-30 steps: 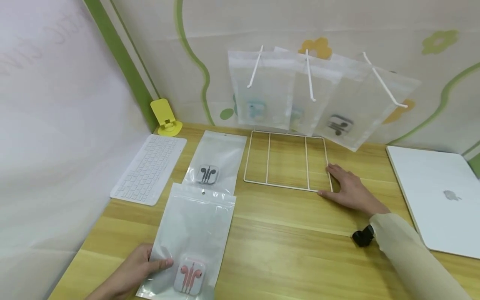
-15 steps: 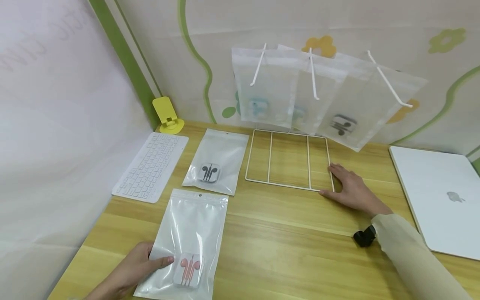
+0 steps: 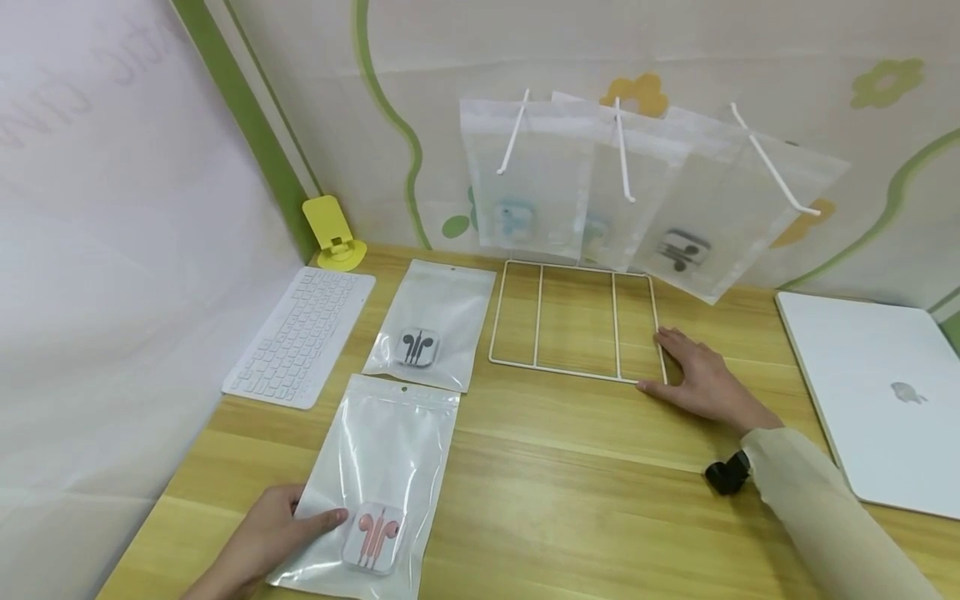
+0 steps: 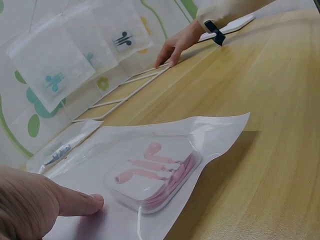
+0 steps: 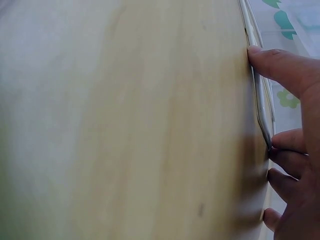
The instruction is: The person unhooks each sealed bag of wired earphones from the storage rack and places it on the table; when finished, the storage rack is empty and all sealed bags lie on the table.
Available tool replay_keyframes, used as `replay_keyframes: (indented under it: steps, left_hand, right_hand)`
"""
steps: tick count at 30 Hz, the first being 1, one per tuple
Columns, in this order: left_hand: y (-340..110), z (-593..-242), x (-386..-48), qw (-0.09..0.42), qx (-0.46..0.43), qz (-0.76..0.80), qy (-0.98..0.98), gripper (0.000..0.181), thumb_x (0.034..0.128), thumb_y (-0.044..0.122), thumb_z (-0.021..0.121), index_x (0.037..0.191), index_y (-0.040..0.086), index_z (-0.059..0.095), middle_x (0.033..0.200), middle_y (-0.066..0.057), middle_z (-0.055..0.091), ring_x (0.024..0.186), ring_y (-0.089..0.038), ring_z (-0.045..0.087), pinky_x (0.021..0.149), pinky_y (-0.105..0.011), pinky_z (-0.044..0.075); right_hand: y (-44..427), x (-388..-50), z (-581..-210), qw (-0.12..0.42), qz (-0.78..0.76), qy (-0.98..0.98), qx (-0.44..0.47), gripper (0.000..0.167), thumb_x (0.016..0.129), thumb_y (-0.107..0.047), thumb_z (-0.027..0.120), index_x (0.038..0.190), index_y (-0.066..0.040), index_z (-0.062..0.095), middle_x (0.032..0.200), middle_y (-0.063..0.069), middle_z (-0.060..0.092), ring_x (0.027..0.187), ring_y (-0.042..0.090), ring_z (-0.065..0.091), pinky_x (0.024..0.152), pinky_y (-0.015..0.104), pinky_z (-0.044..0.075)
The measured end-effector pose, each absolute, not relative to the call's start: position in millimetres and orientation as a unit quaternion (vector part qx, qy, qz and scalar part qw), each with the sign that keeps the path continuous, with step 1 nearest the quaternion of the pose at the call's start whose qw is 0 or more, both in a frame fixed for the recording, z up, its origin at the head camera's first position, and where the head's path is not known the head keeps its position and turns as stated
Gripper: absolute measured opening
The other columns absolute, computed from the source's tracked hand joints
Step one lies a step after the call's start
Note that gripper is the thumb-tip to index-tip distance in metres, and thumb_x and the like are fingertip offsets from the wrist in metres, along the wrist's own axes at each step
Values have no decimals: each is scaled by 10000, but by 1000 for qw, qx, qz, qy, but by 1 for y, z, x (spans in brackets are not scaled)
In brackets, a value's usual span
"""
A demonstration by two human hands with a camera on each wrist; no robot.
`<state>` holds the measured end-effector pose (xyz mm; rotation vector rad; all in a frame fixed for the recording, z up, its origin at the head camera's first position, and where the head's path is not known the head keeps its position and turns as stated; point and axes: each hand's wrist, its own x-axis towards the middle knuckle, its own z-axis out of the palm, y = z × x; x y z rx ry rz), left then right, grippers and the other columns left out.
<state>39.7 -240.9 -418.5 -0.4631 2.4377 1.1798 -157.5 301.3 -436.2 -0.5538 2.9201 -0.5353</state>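
My left hand (image 3: 270, 529) pinches the lower left edge of a clear-fronted zip bag (image 3: 390, 450), thumb on top and the other fingers hidden underneath. Inside lies a square case of pink earphones (image 4: 152, 172). Just behind it, a second zip bag (image 3: 450, 308) with black earphones (image 3: 417, 347) lies on the table. My right hand (image 3: 705, 379) holds the front right corner of a white wire display rack (image 3: 570, 372). In the right wrist view, the thumb (image 5: 280, 62) touches the front wire, and fingertips bear on the corner.
Three hanging bags (image 3: 525, 179) with earphone cases are on the rack's white hooks (image 3: 624, 154). A white keyboard (image 3: 300, 342) and yellow phone stand (image 3: 332, 233) are at left. A silver laptop (image 3: 870, 392) lies at right. Patterned cloth (image 3: 480, 50) backs the wooden table (image 3: 570, 500).
The held bag's top edge has dropped from overlapping the rear bag to just in front of it. Its earphone case has shifted slightly. My right hand stays at the rack's corner.
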Motion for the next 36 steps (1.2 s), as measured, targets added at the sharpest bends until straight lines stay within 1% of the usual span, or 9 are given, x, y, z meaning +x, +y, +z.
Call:
replay_keyframes:
  steps: [11,16,21,23,25,28,30,32,36]
  left_hand:
    - [-257,-391,39,186,-132,243,943,395,861,516,661,911,132,735,787,59,688,736,-109,576,626,-270,451]
    - [-260,-367,26,132,-45,257,956,511,916,484,610,1220,73,627,1135,-128,696,955,-303,690,731,-446,560]
    - [-248,-340,-2,26,55,303,951,876,826,389,756,1522,163,274,1529,-209,334,1275,-488,448,897,-657,444]
    - [-241,-331,-16,-17,85,330,940,1047,745,324,837,1551,256,173,1591,-145,219,1387,-454,302,994,-701,330]
    - [-234,-323,-32,-48,108,362,925,1186,665,254,893,1551,336,109,1622,-58,144,1457,-364,194,1092,-638,269]
    - [-224,-312,-58,-69,131,405,902,1267,620,159,911,1541,386,70,1630,56,94,1490,-224,132,1139,-561,269]
    - [-217,-306,-78,-85,157,441,879,1288,598,86,909,1548,354,83,1629,90,90,1496,-166,115,1153,-502,291]
    - [-210,-300,-99,-101,188,497,841,1292,582,46,913,1557,304,105,1632,92,93,1504,-156,103,1147,-547,277]
    - [-194,-286,-141,-124,238,594,759,1289,562,167,956,1562,225,145,1631,66,130,1505,-148,116,1183,-541,220]
  right_hand:
    - [301,-157,-438,59,-175,966,-182,905,856,-516,671,1443,89,341,1525,297,281,1400,491,252,1098,671,214]
    - [302,-157,-436,56,-175,966,-182,901,859,-507,671,1445,91,336,1529,295,276,1407,486,244,1098,675,211]
    - [301,-157,-437,58,-175,965,-185,908,860,-514,666,1452,85,328,1532,293,272,1407,481,251,1100,673,210]
    - [301,-158,-437,58,-175,965,-185,911,858,-514,669,1456,80,324,1534,290,271,1407,478,252,1102,672,209]
    - [301,-159,-437,58,-175,965,-185,911,857,-514,671,1458,75,323,1534,289,272,1407,478,253,1103,670,208]
    - [299,-159,-436,62,-176,965,-185,910,860,-514,668,1465,68,316,1537,287,267,1409,476,250,1107,666,205]
    - [299,-159,-435,64,-175,965,-185,908,860,-512,669,1464,69,318,1535,290,269,1408,477,252,1108,664,205]
    - [299,-157,-434,65,-176,965,-183,906,858,-506,675,1463,69,320,1534,290,272,1408,475,254,1108,663,206]
    - [301,-156,-435,57,-178,966,-180,898,854,-497,684,1461,62,330,1532,284,283,1411,467,259,1111,661,208]
